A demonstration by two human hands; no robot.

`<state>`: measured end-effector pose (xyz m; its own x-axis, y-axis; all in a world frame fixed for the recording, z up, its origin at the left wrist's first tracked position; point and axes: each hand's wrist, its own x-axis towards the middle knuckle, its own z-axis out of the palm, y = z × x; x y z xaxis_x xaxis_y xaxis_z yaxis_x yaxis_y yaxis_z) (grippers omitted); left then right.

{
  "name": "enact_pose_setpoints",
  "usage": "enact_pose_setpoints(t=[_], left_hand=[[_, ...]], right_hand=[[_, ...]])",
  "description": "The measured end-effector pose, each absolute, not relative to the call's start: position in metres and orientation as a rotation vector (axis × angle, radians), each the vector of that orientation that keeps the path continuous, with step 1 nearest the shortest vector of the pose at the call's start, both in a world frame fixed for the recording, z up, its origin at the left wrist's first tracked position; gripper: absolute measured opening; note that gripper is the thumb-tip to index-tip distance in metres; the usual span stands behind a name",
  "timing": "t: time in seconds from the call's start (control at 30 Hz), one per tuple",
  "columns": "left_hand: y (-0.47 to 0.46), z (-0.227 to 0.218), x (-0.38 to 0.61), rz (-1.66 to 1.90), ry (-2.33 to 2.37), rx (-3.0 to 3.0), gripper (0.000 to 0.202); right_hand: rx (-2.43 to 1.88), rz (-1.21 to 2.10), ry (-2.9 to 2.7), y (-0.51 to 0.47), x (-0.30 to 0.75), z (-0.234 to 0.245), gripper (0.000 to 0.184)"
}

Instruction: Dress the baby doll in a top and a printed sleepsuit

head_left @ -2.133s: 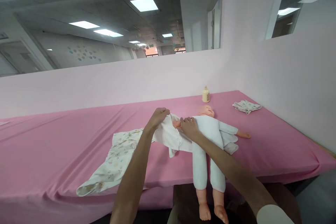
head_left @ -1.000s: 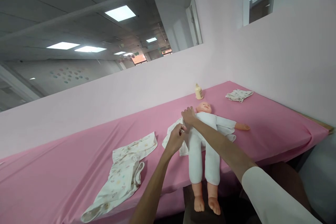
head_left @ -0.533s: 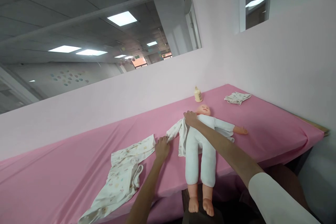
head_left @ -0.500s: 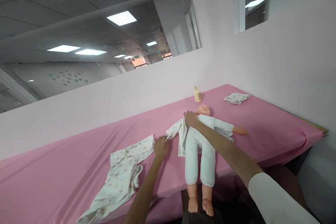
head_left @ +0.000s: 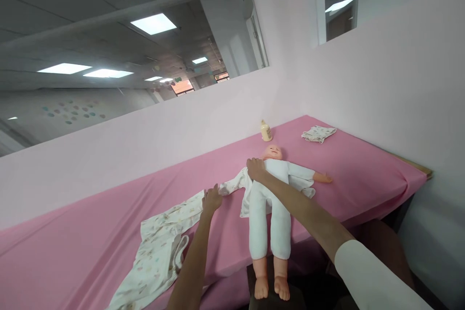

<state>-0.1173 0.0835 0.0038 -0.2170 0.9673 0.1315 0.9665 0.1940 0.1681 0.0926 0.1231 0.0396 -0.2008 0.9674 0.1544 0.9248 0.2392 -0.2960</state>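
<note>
A baby doll (head_left: 269,193) in a white cloth bodysuit lies on its back, its bare feet over the table's front edge. Spread partly beneath it is a white patterned baby shirt (head_left: 247,198). At the doll's shoulder on the left, my right hand (head_left: 256,168) is closed on the shirt near the top of the sleeve. My left hand (head_left: 212,199) pinches the cuff end of that sleeve (head_left: 233,184), which is stretched out leftward. The doll's arm on this side is hidden. Its other arm (head_left: 308,174) lies out to the right, outside the shirt.
Patterned baby pants (head_left: 156,247) lie left of my left hand. A cream bottle (head_left: 266,131) stands beyond the doll's head, and a folded patterned cloth (head_left: 318,133) lies at the far right. The pink-covered table (head_left: 98,232) meets the white walls.
The view has shifted slightly, so everything sits a little further left. My left hand has moved slightly away from the doll with the cuff, and the sleeve looks straighter. My right hand stays at the shoulder.
</note>
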Motion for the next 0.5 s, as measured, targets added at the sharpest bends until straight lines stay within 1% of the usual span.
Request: enact_pose_setpoints(t=[0.1,0.2,0.27,0.33,0.4,0.5], left_hand=[[0.071,0.01,-0.102,0.4,2.363,2.075,0.047],[0.062,0.026,-0.075,0.776,2.157,2.227,0.04],[0.06,0.039,-0.052,1.048,1.943,2.302,0.037],[0.06,0.052,-0.027,1.156,1.74,2.366,0.036],[0.064,0.062,0.002,1.111,1.545,2.462,0.036],[0.074,0.067,0.051,0.803,1.231,2.718,0.039]], right_hand=[[-1.742,0.221,-2.21,0.118,0.087,0.043,0.032],[-1.718,0.216,-2.187,0.108,0.085,0.049,0.026],[-1.683,0.194,-2.159,0.094,0.091,0.051,0.029],[-1.635,0.159,-2.134,0.07,0.11,0.046,0.03],[-1.591,0.113,-2.102,0.039,0.141,0.033,0.025],[-1.553,0.013,-1.926,-0.009,0.2,-0.001,0.019]])
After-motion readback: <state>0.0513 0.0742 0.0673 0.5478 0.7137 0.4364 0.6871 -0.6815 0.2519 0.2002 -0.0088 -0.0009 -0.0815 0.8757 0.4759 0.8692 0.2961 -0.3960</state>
